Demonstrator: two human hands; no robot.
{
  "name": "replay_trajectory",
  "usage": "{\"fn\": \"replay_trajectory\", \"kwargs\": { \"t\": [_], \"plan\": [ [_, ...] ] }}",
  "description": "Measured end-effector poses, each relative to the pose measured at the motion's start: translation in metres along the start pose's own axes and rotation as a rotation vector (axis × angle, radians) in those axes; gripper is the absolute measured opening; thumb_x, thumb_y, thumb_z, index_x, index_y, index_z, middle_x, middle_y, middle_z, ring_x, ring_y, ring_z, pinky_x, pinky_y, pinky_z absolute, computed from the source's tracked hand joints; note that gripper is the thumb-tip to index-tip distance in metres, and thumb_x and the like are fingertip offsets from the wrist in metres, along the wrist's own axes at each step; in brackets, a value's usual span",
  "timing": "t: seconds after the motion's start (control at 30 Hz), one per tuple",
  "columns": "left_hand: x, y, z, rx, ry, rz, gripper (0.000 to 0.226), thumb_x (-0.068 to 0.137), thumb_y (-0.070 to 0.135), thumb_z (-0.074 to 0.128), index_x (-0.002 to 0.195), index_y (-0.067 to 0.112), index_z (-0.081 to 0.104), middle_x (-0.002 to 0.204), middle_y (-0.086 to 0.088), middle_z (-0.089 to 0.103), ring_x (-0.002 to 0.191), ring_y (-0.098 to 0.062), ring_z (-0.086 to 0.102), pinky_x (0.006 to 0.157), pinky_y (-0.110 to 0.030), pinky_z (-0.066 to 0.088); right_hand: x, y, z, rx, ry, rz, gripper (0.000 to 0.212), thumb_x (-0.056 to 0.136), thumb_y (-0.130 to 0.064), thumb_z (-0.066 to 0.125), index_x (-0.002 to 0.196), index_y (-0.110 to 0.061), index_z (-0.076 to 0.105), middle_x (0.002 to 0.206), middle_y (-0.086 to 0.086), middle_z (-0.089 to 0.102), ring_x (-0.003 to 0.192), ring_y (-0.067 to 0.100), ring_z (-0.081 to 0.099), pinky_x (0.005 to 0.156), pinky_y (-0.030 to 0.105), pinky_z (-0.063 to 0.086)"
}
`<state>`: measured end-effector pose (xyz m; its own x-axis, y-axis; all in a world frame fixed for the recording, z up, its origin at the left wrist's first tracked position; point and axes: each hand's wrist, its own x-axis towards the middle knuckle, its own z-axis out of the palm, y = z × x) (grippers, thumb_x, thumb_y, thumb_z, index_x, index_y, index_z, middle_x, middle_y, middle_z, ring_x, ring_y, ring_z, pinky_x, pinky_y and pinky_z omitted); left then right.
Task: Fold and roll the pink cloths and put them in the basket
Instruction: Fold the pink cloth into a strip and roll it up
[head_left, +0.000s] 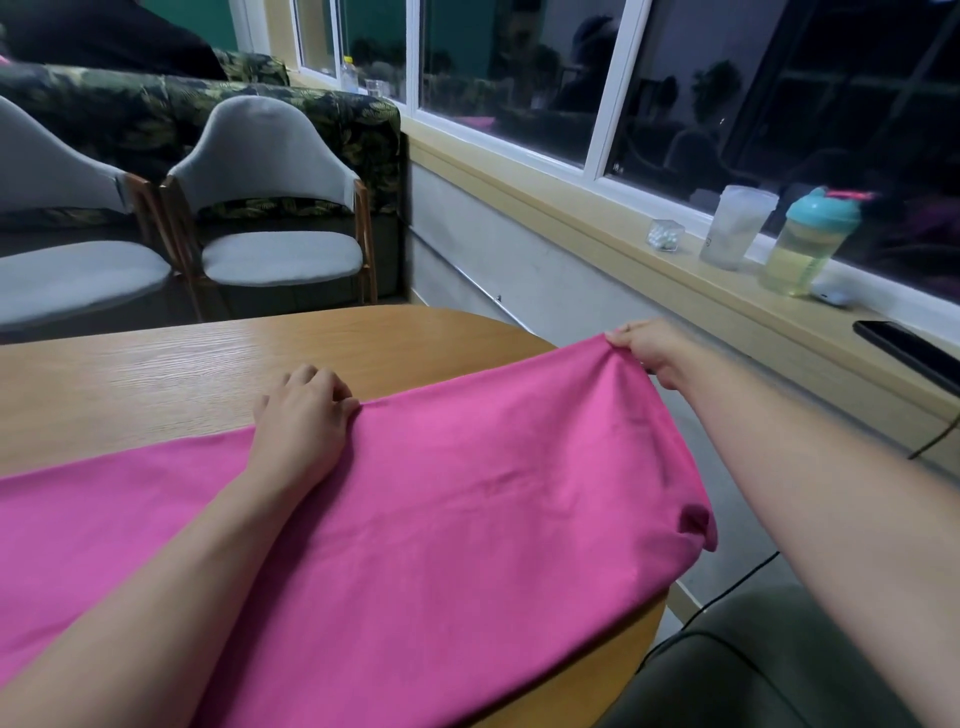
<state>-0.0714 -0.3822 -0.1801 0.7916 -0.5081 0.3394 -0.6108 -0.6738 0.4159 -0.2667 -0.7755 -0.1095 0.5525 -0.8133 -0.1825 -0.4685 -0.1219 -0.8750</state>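
Note:
A large pink cloth (441, 519) lies spread across the wooden table (182, 374), its right end hanging over the table's rounded edge. My left hand (304, 410) grips the cloth's far edge near the middle, fingers curled on the fabric. My right hand (649, 348) pinches the far right corner and holds it lifted just past the table's edge. A small fold sags at the cloth's near right corner (696, 525). No basket is in view.
Two grey chairs (270, 208) stand beyond the table in front of a leaf-patterned sofa. On the window ledge at the right stand a clear cup (735, 228), a teal-lidded bottle (805, 244) and a dark phone (909, 353). A cable runs along the floor at the right.

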Motion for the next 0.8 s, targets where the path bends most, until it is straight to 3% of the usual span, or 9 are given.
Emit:
{"fn": "replay_trajectory", "kwargs": {
  "t": [0.23,0.37,0.53,0.7,0.8],
  "plan": [
    [0.002,-0.004,-0.001,0.002,-0.031,-0.038,0.018,0.097,0.042,0.069,0.097,0.024,0.069,0.116,-0.003,0.059,0.117,-0.032,0.047,0.097,-0.051,0.038,0.022,0.016,0.019,-0.038,0.026,0.040,0.023,0.103,-0.012,0.068,0.081,-0.015,0.062,0.085,0.000,0.062,0.074,0.011,0.055,0.060,0.023,0.041],
    [0.003,-0.003,0.002,0.021,0.012,-0.038,0.019,0.100,0.039,0.066,0.099,0.020,0.067,0.117,-0.006,0.058,0.118,-0.033,0.046,0.095,-0.051,0.037,0.044,0.022,0.023,0.017,0.088,0.016,0.023,0.098,-0.019,0.074,0.077,-0.017,0.067,0.084,0.004,0.067,0.087,0.022,0.063,0.083,0.033,0.053],
    [0.003,-0.004,0.004,0.067,-0.005,-0.053,0.020,0.101,0.040,0.064,0.100,0.021,0.067,0.117,-0.006,0.059,0.118,-0.034,0.047,0.094,-0.052,0.037,0.055,0.032,0.033,-0.073,0.119,0.008,0.024,0.096,-0.026,0.077,0.074,-0.021,0.067,0.087,0.001,0.069,0.089,0.021,0.063,0.087,0.033,0.050],
    [0.003,-0.004,0.006,0.072,0.000,-0.059,0.021,0.101,0.041,0.063,0.102,0.020,0.067,0.118,-0.007,0.058,0.117,-0.035,0.047,0.095,-0.053,0.038,0.045,0.031,0.032,-0.062,0.003,0.052,0.021,0.101,-0.031,0.070,0.084,-0.019,0.071,0.094,0.007,0.072,0.083,0.022,0.064,0.074,0.030,0.051],
    [0.005,-0.004,0.007,0.084,-0.011,-0.069,0.022,0.102,0.040,0.062,0.104,0.019,0.068,0.119,-0.009,0.057,0.119,-0.036,0.046,0.097,-0.054,0.038,0.031,0.027,0.018,-0.035,-0.195,0.074,0.017,0.103,-0.033,0.068,0.103,-0.017,0.075,0.101,0.003,0.076,0.086,0.018,0.068,0.082,0.033,0.054]
  ]
}}
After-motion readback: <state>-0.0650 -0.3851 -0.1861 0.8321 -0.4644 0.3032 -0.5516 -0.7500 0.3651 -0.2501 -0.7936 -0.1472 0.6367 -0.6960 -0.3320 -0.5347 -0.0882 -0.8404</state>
